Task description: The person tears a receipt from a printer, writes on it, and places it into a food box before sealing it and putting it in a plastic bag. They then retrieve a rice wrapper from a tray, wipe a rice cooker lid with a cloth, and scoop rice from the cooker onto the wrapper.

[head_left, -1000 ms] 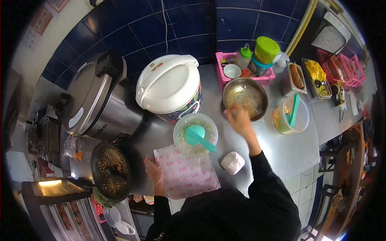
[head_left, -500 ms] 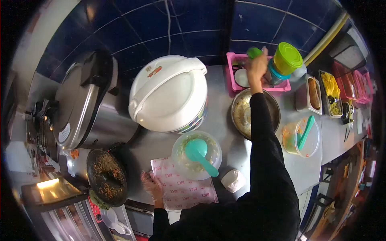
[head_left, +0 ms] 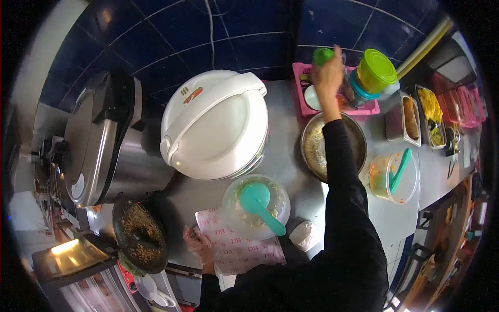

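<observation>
My right hand (head_left: 328, 80) reaches over the pink basket (head_left: 370, 109), fingers closed around a green-lidded container (head_left: 323, 55) whose body is mostly hidden. My left hand (head_left: 197, 246), in a clear plastic glove, rests at the left edge of a printed sheet of wrapping paper (head_left: 239, 256) with its fingers apart. On the paper's far part stands a translucent bowl (head_left: 283, 210) of pale food, a turquoise rice scoop (head_left: 255, 199) lying in it. A white wrapped bundle (head_left: 305, 235) sits right of the paper. Under my right forearm is a metal bowl (head_left: 313, 140).
A large white lidded container (head_left: 218, 127) and a steel cooker (head_left: 125, 166) stand at left, with a dark wok (head_left: 138, 234) in front. To the right are a tub with a turquoise spoon (head_left: 382, 179), a lime-lidded container (head_left: 377, 70) and metal food trays (head_left: 403, 127).
My right hand has moved slightly up and left, and the green lid has shifted with it. My left hand stays by the paper. The view has shifted a little.
</observation>
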The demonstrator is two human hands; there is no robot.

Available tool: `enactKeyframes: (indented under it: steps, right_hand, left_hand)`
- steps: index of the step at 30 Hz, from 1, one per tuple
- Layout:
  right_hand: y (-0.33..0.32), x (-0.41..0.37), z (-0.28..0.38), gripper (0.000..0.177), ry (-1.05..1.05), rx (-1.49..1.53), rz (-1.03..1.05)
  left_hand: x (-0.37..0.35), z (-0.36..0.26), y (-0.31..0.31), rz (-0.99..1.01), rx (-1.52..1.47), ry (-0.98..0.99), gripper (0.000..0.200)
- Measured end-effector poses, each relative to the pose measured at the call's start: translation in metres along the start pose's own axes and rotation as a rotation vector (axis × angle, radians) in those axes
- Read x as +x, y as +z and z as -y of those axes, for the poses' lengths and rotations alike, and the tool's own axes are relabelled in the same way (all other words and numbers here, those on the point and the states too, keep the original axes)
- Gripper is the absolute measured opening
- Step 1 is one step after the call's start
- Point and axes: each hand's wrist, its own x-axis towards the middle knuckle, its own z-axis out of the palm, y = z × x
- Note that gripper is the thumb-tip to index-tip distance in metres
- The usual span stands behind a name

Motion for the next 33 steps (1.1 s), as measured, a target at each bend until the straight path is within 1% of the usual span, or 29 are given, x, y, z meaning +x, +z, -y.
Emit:
enactKeyframes:
  steps: [2,3,4,5,6,8,11,12,13,15,16,18,19,20,21,22,23,24,25,26,27,28,29,30,31,33]
  right_hand:
    - [0.002,0.002,-0.031,0.091,0.05,-0.011,0.003]
    - [0.003,0.0,-0.048,0.093,0.045,0.041,0.011]
    - [0.004,-0.001,-0.058,0.096,0.039,0.093,0.019]
    - [-0.01,-0.001,-0.054,0.099,0.174,0.002,0.136]
    - [-0.024,-0.004,-0.042,0.093,0.104,-0.104,0.047]
    - [-0.048,-0.014,-0.016,0.077,-0.017,-0.389,0.0]
    - [-0.048,-0.041,-0.001,0.06,-0.138,-0.344,0.432]
    - [-0.044,-0.052,0.005,0.052,-0.149,-0.452,0.567]
    - [-0.039,-0.054,0.003,0.046,-0.099,-0.416,0.823]
    - [-0.009,-0.06,-0.021,0.041,-0.023,-0.408,0.957]
    - [0.001,-0.058,-0.029,0.039,0.007,-0.4,1.024]
    - [0.006,-0.054,-0.029,0.045,-0.052,-0.464,0.985]
    - [0.01,-0.054,-0.033,0.045,-0.054,-0.466,0.955]
    - [0.009,-0.052,-0.034,0.041,-0.173,-0.528,1.013]
    - [0.019,-0.058,-0.051,0.037,-0.235,-0.48,0.858]
    - [0.011,-0.055,-0.039,0.035,-0.229,-0.524,0.833]
    - [0.021,-0.053,-0.051,0.033,-0.284,-0.564,0.773]
    - [0.004,-0.048,-0.033,0.032,-0.24,-0.658,0.788]
    - [0.015,-0.047,-0.048,0.031,-0.199,-0.552,0.609]
    - [-0.007,-0.041,-0.043,0.031,-0.174,-0.558,0.706]
    - [-0.028,-0.039,-0.035,0.031,-0.161,-0.54,0.711]
    - [-0.049,-0.039,-0.027,0.033,-0.12,-0.458,0.615]
    - [-0.05,-0.047,-0.056,0.028,-0.274,-0.145,0.361]
    - [-0.084,-0.053,-0.046,0.022,-0.327,-0.061,0.321]
    - [-0.119,-0.064,-0.031,0.021,-0.277,0.15,0.251]
    - [-0.161,-0.077,-0.03,0.019,-0.221,0.019,0.337]
  left_hand:
    - [-0.002,0.006,0.003,0.021,-0.078,-0.098,0.036]
    - [-0.003,0.009,0.004,0.032,-0.119,-0.144,0.037]
    - [-0.003,0.009,0.003,0.033,-0.116,-0.134,0.037]
    - [-0.002,0.009,0.003,0.033,-0.115,-0.125,0.037]
    - [-0.002,0.009,0.002,0.031,-0.112,-0.117,0.037]
    - [-0.005,0.014,0.005,0.024,-0.135,-0.129,0.037]
    - [-0.002,0.013,0.003,0.038,-0.139,-0.16,0.038]
    - [-0.001,0.011,0.001,0.047,-0.134,-0.172,0.038]
    - [-0.002,0.01,0.0,0.059,-0.159,-0.201,0.038]
    - [-0.004,0.012,0.001,0.071,-0.204,-0.256,0.039]
    - [-0.006,0.02,0.007,0.043,-0.248,-0.222,0.039]
    - [-0.015,0.04,0.018,-0.014,-0.324,-0.165,0.039]
    - [-0.011,0.03,0.01,-0.022,-0.335,-0.079,0.039]
    - [-0.011,0.029,0.011,-0.05,-0.3,-0.06,0.039]
    - [-0.012,0.031,0.014,-0.08,-0.263,-0.044,0.039]
    - [-0.012,0.035,0.015,-0.115,-0.222,-0.029,0.039]
    - [-0.013,0.038,0.016,-0.102,-0.259,-0.053,0.039]
    - [-0.014,0.042,0.018,-0.092,-0.299,-0.074,0.038]
    - [-0.015,0.044,0.018,-0.079,-0.341,-0.09,0.038]
    - [-0.014,0.045,0.018,-0.112,-0.299,-0.064,0.037]
    - [-0.013,0.047,0.019,-0.138,-0.256,-0.033,0.037]
    - [-0.012,0.047,0.019,-0.159,-0.214,0.001,0.036]
    - [-0.012,0.045,0.02,-0.2,-0.26,-0.001,0.035]
    - [-0.011,0.046,0.02,-0.207,-0.27,-0.008,0.035]
    - [-0.011,0.046,0.02,-0.208,-0.283,-0.014,0.034]
    - [-0.01,0.045,0.021,-0.188,-0.297,-0.047,0.034]
